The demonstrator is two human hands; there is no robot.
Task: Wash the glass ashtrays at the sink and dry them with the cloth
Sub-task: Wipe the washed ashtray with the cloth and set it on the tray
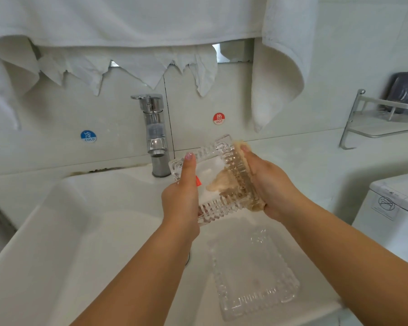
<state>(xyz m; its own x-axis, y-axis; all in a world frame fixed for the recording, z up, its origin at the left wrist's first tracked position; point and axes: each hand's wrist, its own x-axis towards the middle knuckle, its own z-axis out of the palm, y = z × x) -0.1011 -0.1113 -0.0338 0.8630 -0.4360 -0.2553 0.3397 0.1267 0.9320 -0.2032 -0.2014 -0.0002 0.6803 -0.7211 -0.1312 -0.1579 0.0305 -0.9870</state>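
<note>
Bathroom, likely of a hotel or guest room. White ceramic sink [57, 231] set into a white counter, with a chrome single-lever faucet [154, 135] mounted at the back. Pale wall tiles [339, 55] behind, marked with a blue round sticker reading COLD [88, 136] and a red one reading HOT [219, 118]. White towels [127, 20] draped above the faucet. Metal wall shelf [384, 121] at right, carrying a dark wrapped item [405, 90]. White toilet tank [396, 196] at far right, bearing a printed label with a crossed-circle symbol. Dark staining along the joint between counter and wall, left of the faucet.
</note>
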